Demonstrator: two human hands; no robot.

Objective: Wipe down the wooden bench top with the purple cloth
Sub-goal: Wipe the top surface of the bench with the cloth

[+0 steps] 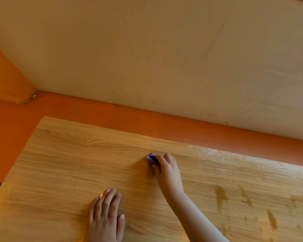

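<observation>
Wipe looks mid-job to me: the wooden bench top (77, 163) shows shiny streaks (220, 194) right of the purple cloth (150, 158), nearer the person, so that patch probably needs a pass. The right hand (166, 170) has fingers curled round the bunched cloth, pressing it on the wood. The left hand (106, 217) lies flat, fingers straight, near-left of the cloth, well apart.

wooden bench top (68, 172), purple cloth (150, 158), wet streaks (220, 194)
</observation>
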